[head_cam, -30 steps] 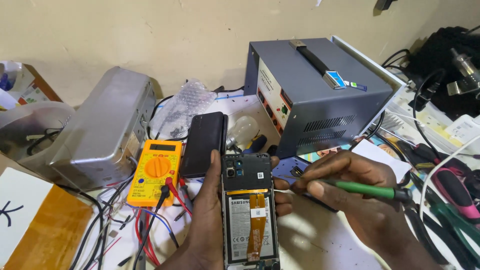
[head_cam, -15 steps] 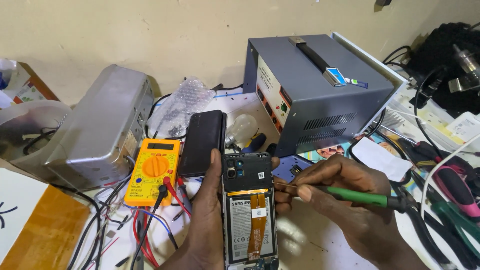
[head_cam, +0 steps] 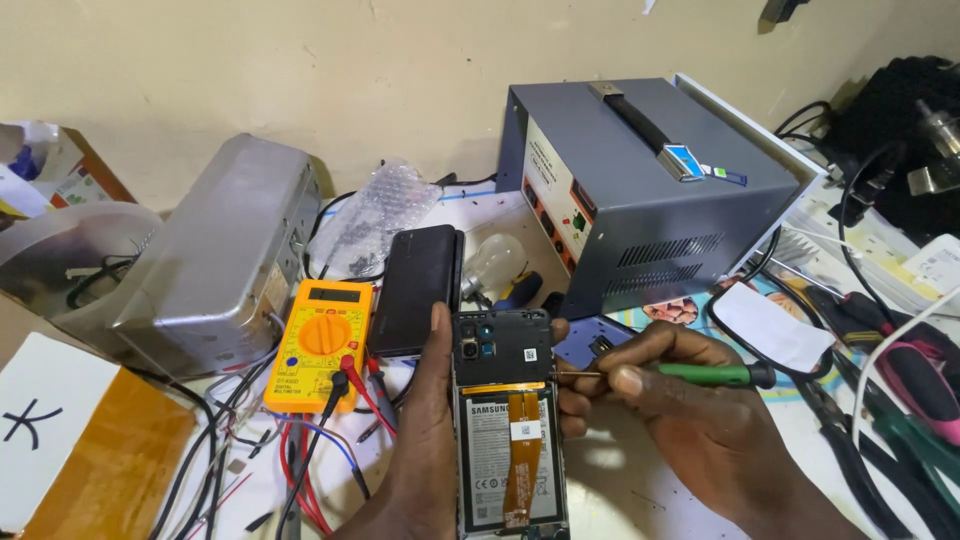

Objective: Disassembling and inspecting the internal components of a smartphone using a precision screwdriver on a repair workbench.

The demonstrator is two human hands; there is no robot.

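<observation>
My left hand (head_cam: pixel 425 440) grips an opened smartphone (head_cam: pixel 505 420) upright, its back cover off, showing the battery, an orange flex cable and the camera block. My thumb runs along the phone's left edge and my fingertips show at its right edge. My right hand (head_cam: pixel 690 400) holds a green-handled screwdriver (head_cam: pixel 715 375) sideways, with its thin metal tip touching the phone's right edge near the top.
A yellow multimeter (head_cam: pixel 320 345) with red and black leads lies left of the phone, beside a black phone cover (head_cam: pixel 415 290). Behind stand a grey power-supply box (head_cam: pixel 650 190), a light bulb (head_cam: pixel 490 265) and a silver metal case (head_cam: pixel 220 260). Cables and tools (head_cam: pixel 880 400) crowd the right.
My right hand has moved the screwdriver left, so its tip now meets the phone's right edge. The left hand keeps holding the phone in about the same place.
</observation>
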